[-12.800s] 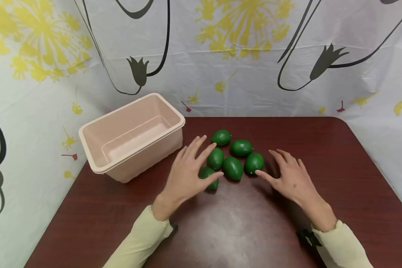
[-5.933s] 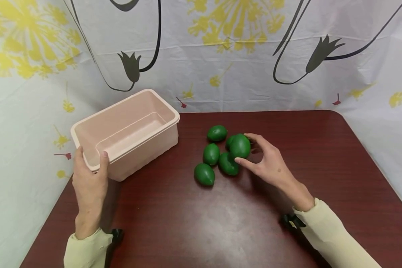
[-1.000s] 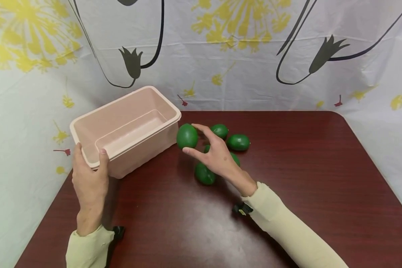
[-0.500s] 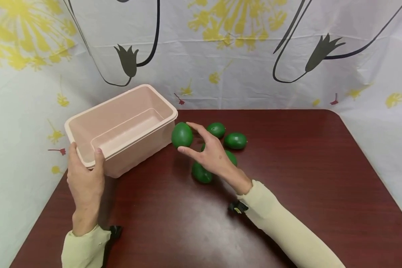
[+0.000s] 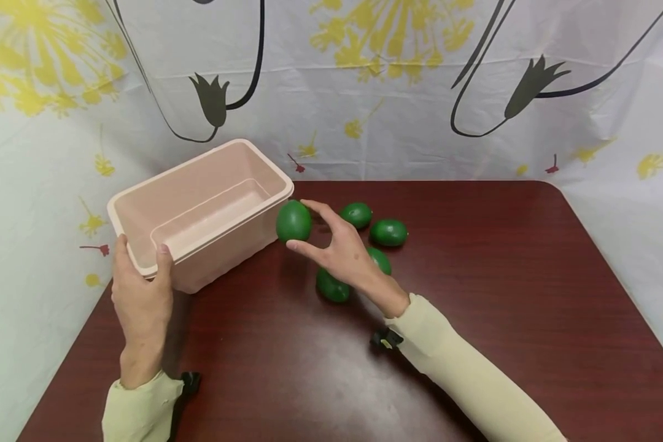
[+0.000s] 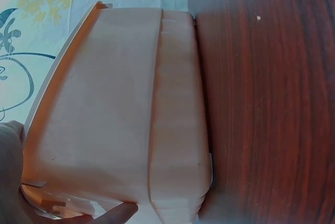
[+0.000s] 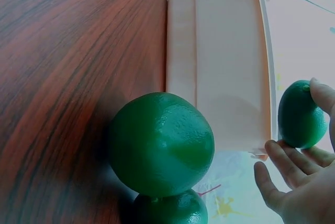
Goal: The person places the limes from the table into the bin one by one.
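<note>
Pinching one lime point(image 5: 294, 221) endwise: right hand point(image 5: 342, 255), thumb on the near tip, fingertips at the far tip, little finger fanned clear. Clock read from the person's side, twelve at the wall cloth point(image 5: 409, 150). Lime is held off the table point(image 5: 475, 258), just by the two o'clock end of the box point(image 5: 229, 252); I cannot tell whether fingertips touch the rim.

Left hand point(image 5: 142, 301) clasps the box at its eight o'clock end, thumb and fingers over the rim. Judgement: this steadies the box while leaving the end near the lime unobstructed. Box lies aslant, long sides eight to two, probably convenient for both arms. The endwise pinch likely keeps the fruit's flanks free of fingers.

Orientation: lime's long axis runs roughly level, six to twelve; stem nub faces six, beside the thumb.

Four loose limes point(image 5: 388, 232) show at three to five o'clock of the held one; outermost lies nine to three, tip toward three. Right arm may hide others.
</note>
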